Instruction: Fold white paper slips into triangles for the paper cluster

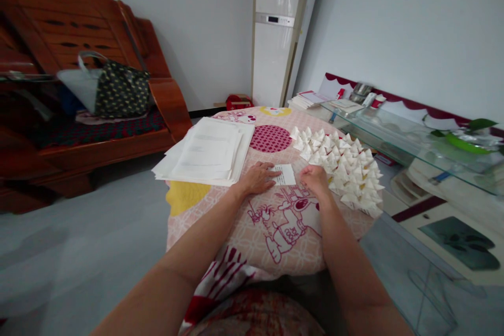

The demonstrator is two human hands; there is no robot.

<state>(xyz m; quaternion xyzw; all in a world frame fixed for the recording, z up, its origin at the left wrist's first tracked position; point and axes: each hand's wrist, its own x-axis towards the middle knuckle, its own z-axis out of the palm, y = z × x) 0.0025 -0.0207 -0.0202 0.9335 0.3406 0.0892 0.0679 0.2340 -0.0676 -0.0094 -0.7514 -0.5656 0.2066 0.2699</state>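
Note:
A small folded sheet of printed paper [288, 174] lies flat on the round table's patterned cloth [232, 220]. My left hand [258, 178] rests on its left part, fingers spread and pressing it down. Just beyond the paper's right edge is my right hand [314, 178], its fingers curled closed; whatever may be inside them is hidden. Many folded white paper pieces with pointed tips [338, 165] stand in rows to the right of that hand. On the left side of the table sits a stack of loose printed sheets [208, 149].
A glass-topped cabinet [413, 152] runs along the right wall, bearing papers [309, 98], metal containers [360, 92] and a green bowl [468, 143]. At the left stands a wooden bench [79, 163] with bags [122, 89]. A tall white air conditioner [271, 58] fills the corner.

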